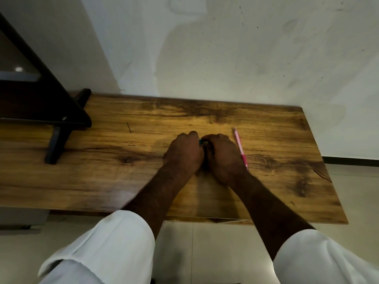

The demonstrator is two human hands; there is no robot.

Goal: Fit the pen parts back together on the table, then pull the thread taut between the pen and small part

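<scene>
1. Fingers of my left hand [183, 152] and right hand [222, 155] curl together round a small teal object [201, 142], pinched between both at mid-counter [123, 160].
2. Only a sliver shows; its long axis probably runs left-right.
3. Pink pen [240, 148] lies just beside my right hand, pointing away from me.

Loose white sleeves [114, 249] rolled above bare forearms.

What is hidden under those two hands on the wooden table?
Only a small teal sliver shows between the left hand and right hand. The rest is covered, so its shape cannot be told.
</scene>
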